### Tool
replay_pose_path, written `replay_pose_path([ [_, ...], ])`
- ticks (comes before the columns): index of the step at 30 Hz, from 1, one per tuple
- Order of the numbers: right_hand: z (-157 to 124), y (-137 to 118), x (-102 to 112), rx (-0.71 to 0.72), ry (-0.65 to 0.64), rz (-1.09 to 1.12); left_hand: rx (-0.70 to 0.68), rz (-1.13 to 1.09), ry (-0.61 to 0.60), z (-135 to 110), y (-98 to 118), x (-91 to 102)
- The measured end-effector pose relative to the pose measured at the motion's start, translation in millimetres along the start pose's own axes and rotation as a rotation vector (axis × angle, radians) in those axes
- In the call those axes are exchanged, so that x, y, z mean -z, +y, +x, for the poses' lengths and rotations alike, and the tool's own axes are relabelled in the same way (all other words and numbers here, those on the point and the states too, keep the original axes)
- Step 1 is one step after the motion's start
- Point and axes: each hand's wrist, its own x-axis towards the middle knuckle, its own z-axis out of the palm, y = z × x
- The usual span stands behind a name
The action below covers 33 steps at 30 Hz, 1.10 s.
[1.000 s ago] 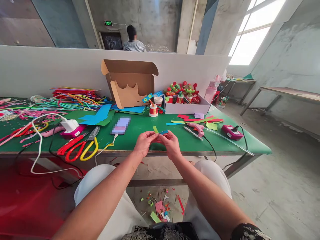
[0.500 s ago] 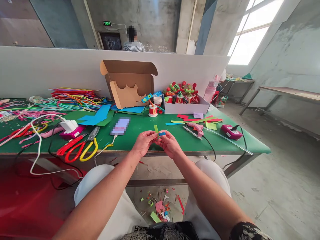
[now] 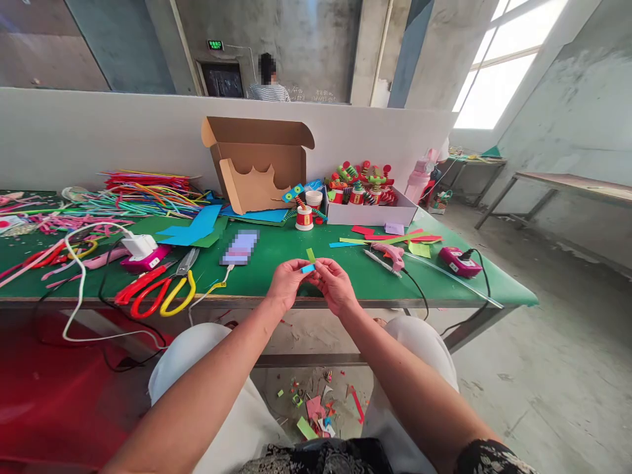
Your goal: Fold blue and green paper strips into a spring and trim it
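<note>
My left hand (image 3: 286, 284) and my right hand (image 3: 334, 284) meet over the front edge of the green table. Pinched between their fingertips are two narrow paper strips that cross each other. A short blue paper strip (image 3: 307, 268) points left against my left fingertips, and a light green paper strip (image 3: 311, 254) sticks up between the hands. Fingers cover the place where the strips overlap. Beyond the hands stands a paper-cup figure (image 3: 304, 217) with a coiled red neck and a blue piece with round eyes.
Scissors (image 3: 182, 283) and a phone (image 3: 240, 247) lie to the left. On the right are a pink glue gun (image 3: 390, 255), loose paper strips (image 3: 353, 241) and a purple power socket (image 3: 460, 262). Behind stand a brown cardboard box (image 3: 261, 131) and a white box (image 3: 370, 214) of figures.
The blue strip's end has swung from the right side to the left, across the green strip. Both hands stay close together, still pinching the paper.
</note>
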Motion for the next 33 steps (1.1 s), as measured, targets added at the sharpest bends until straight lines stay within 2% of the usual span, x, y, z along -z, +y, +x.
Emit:
replay_pose_path([
  [5,0.3,3.9,-1.7,0.078,0.072,-0.054,-0.002,-0.012,0.007,0.9,-5.9,-0.2],
  [13,2.1,-0.4,1.6,0.174,0.129,-0.115,-0.011,0.054,-0.043,-4.3,-3.4,-3.3],
  [21,-1.3,2.5,-3.3,0.156,0.084,-0.121,-0.083,0.008,0.023,0.9,-6.7,-0.3],
  [27,-0.8,-0.7,-2.3,0.128,0.061,-0.096,-0.144,0.182,0.072,3.4,-5.7,3.2],
  [30,0.0,-1.3,-0.7,0.11,0.059,-0.092,-0.124,0.194,0.055,2.8,-4.5,3.9],
  [33,1.3,-0.6,0.4,0.1,0.045,-0.09,-0.065,0.073,0.012,2.6,-3.8,4.4],
])
